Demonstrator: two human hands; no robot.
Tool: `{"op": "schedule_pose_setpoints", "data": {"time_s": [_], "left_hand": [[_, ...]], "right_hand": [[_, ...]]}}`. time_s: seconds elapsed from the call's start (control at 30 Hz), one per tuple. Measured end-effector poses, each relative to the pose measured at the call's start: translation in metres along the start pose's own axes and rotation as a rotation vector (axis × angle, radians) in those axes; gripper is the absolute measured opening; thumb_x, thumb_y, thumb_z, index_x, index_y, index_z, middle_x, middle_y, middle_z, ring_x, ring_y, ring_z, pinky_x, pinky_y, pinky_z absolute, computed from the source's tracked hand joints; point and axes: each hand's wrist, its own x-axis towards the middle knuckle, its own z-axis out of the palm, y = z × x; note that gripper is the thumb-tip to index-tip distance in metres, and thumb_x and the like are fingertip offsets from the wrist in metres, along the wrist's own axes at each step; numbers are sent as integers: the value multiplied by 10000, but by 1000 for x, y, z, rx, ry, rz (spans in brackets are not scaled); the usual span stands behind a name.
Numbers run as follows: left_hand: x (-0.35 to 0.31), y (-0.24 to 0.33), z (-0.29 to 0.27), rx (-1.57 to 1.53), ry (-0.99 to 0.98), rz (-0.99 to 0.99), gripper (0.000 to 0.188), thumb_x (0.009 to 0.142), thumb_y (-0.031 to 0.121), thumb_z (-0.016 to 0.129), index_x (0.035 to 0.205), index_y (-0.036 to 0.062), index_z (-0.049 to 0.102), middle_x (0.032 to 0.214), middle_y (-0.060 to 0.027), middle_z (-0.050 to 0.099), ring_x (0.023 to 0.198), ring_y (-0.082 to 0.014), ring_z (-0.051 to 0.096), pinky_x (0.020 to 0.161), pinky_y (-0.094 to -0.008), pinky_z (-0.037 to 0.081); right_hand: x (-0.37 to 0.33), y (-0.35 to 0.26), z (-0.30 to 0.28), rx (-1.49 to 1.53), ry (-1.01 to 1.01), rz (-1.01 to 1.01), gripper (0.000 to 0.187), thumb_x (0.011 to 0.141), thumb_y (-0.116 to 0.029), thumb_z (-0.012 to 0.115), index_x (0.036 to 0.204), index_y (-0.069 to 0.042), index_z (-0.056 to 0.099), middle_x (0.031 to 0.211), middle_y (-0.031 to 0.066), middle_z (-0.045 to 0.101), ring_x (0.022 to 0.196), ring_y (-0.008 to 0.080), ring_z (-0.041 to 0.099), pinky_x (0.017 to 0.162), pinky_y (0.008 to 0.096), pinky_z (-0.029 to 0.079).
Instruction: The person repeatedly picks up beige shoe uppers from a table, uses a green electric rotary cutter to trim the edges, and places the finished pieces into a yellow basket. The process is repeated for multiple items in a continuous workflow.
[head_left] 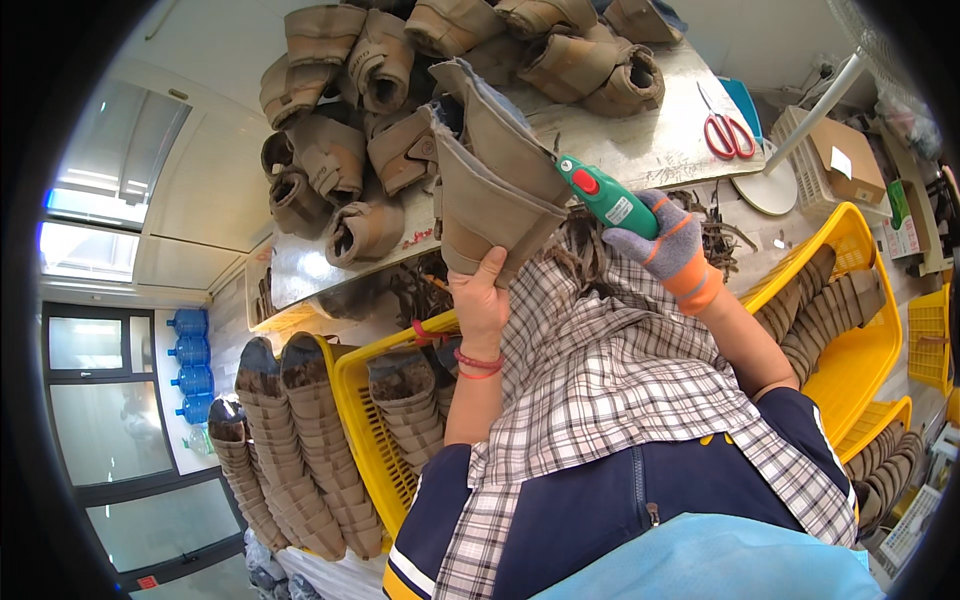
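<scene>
Bare, with red bands at the wrist, my left hand [482, 298] is closed on a brown boot upper [490, 205], thumb on its near side. The upper stands tilted, and a grey-blue fuzzy lining shows along its top edges. My right hand [668, 245], in a grey and orange glove, is wrapped round a green handheld power cutter [610, 200] with a red button. The cutter's narrow dark tip points up and left at the right edge of the upper; whether it touches the material, I cannot tell.
A pale worktable [660, 130] carries a heap of brown uppers [385, 75] and red-handled scissors [727, 135]. Dark scraps [705, 225] hang along its near edge. Yellow baskets [850, 340] of stacked uppers flank me. More stacks [310, 440] stand left, and a fan stand [770, 185] at right.
</scene>
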Motion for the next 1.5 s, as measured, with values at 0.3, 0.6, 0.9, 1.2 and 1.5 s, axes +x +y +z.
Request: {"op": "schedule_pose_setpoints", "data": {"time_s": [0.3,0.6,0.9,1.2,1.5], "left_hand": [[-7,-28,1,796,-53,231,221,891,69,654,1079,-46,634,1064,-92,675,950,-164,618,835,-293,467],[-11,-49,-10,1085,-193,439,174,893,-4,596,1058,-34,641,1071,-137,666,939,-260,635,806,-350,486],[-21,-54,-27,1254,-241,531,272,856,-20,578,1123,-14,624,1116,-170,641,1015,-367,611,843,-420,480],[-35,-48,-30,1180,-190,394,279,832,-24,594,1109,-59,603,1105,-204,631,996,-391,602,855,-425,467],[67,15,2,1648,-75,496,220,802,81,668,959,-69,628,990,-252,592,960,-416,521,829,-497,399]], "right_hand": [[8,-8,-1,-31,57,165,567,719,-436,803,1034,3,632,772,118,680,669,165,659,615,295,521],[13,-11,-8,72,65,297,551,730,-435,798,1015,6,632,746,90,664,650,128,624,604,282,508],[16,-13,-14,186,42,342,539,753,-425,784,1010,22,627,710,60,645,622,89,595,570,254,488],[60,-3,-41,336,119,476,450,800,-424,734,892,-9,587,641,18,556,462,83,484,427,220,390],[45,59,-49,353,-189,522,402,785,-289,758,1005,4,592,720,37,603,582,113,559,556,259,471]]}}
